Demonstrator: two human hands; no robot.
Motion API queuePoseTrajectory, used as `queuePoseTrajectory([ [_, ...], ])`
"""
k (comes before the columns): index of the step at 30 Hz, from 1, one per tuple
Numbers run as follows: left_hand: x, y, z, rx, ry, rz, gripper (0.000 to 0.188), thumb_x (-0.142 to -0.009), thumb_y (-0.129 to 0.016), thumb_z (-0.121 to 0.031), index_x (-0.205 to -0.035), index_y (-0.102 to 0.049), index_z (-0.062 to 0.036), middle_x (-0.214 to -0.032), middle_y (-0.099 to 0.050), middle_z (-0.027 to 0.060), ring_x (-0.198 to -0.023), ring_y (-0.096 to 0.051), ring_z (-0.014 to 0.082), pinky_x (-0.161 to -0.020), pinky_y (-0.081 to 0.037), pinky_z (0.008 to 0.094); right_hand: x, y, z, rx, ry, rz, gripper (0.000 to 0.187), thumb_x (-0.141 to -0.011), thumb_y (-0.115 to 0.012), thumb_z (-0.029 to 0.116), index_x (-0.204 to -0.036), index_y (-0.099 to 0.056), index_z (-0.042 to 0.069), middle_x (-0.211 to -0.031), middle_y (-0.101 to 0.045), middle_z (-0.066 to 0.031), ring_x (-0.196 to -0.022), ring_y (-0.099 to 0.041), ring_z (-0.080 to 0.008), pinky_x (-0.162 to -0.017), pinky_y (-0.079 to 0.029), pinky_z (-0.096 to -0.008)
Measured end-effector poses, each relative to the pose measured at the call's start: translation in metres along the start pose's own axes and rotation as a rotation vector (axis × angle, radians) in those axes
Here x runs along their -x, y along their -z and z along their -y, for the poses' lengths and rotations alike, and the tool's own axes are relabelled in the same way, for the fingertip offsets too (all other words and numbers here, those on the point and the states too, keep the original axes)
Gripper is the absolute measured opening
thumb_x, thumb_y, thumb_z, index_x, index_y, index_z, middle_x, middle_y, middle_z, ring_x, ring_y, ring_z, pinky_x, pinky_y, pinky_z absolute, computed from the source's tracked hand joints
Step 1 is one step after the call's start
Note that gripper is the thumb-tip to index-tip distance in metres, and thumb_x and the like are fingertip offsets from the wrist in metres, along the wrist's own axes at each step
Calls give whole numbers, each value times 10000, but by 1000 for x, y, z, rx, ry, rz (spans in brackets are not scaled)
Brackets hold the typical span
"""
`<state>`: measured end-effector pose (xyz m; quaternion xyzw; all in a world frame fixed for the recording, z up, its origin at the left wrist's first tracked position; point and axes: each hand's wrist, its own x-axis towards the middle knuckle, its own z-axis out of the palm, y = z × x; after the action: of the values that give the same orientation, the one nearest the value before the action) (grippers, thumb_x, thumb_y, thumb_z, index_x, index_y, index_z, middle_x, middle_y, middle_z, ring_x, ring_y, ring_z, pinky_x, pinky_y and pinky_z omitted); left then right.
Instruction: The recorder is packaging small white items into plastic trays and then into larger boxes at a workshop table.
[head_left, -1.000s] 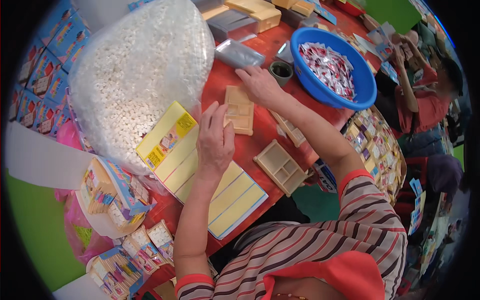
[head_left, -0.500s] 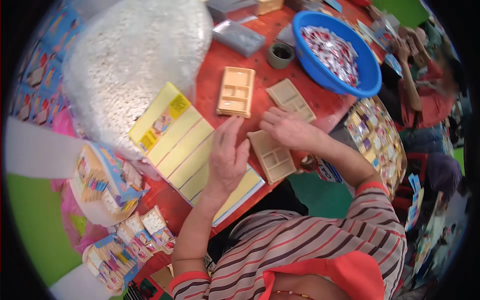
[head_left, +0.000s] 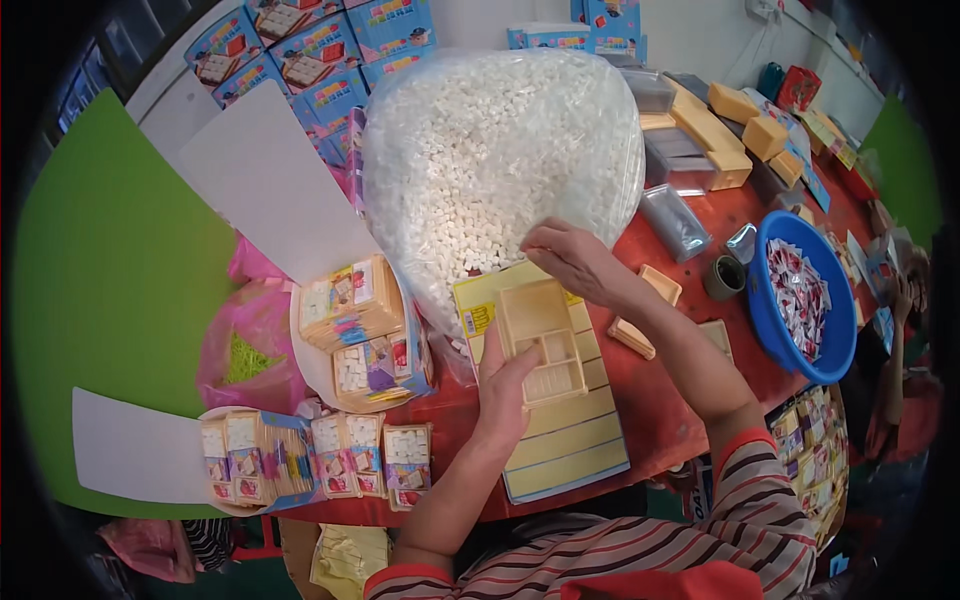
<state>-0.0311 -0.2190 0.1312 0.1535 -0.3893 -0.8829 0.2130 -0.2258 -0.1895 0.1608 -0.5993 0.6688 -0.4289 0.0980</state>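
Note:
My left hand (head_left: 503,390) grips a cream plastic tray (head_left: 535,312) with several compartments by its left edge. The tray is tilted above a sheet of yellow printed cards (head_left: 560,442), and its compartments look bare. My right hand (head_left: 580,258) hovers past the tray's far end, at the near edge of a large clear bag (head_left: 500,130) of small white cubes. Its fingers are bent and drawn together; whatever lies between them is hidden. More cream trays (head_left: 632,338) lie partly under my right forearm, with another tray (head_left: 718,338) beyond it.
Filled packs stand in open boxes (head_left: 365,330) at left, near a pink bag (head_left: 250,340). On the right are a blue basin (head_left: 850,345) of small packets, a dark cup (head_left: 724,277) and clear plastic cases (head_left: 675,220). Another person's arm (head_left: 893,350) shows at far right.
The view has swung left. My left hand has lifted a tray over the yellow cards. My right hand has left the trays and moved to the bag of white cubes.

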Motion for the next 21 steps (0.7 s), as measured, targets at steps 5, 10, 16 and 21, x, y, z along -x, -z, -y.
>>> queuePoseTrajectory([
  [5,-13,23,-6,21,-159,-203,526,-890,-468,-24,-1406,-367,-30,-1314,-515,139,-1195,-530,244,-1022,-428,379,-82,-65,-65,-382,-315,109,229,-893,-557,179,-959,-691,5,-1043,-658,-211,-970,-620,-374,-851,-490,-407],
  [10,-51,29,-7,64,-226,-257,499,-893,-469,-20,-1385,-385,-27,-1300,-520,141,-1175,-539,251,-1008,-438,384,-134,-70,-132,263,-107,-207,348,-798,-588,175,-1116,-629,38,-1155,-588,-199,-1048,-573,-391,-888,-488,-426],
  [16,-114,31,-21,181,-334,-337,522,-857,-494,21,-1359,-387,-79,-1237,-519,124,-1113,-555,255,-945,-481,386,-131,-68,-124,829,315,-265,466,-811,-598,182,-1262,-506,111,-1155,-574,-182,-1074,-576,-377,-897,-492,-445],
  [21,-148,54,-9,156,-301,-375,619,-782,-464,76,-1368,-354,-89,-1220,-518,136,-1082,-572,279,-891,-514,408,-128,-60,-120,714,67,75,350,-796,-614,141,-1144,-589,112,-1136,-581,-170,-1070,-588,-354,-864,-498,-437],
])
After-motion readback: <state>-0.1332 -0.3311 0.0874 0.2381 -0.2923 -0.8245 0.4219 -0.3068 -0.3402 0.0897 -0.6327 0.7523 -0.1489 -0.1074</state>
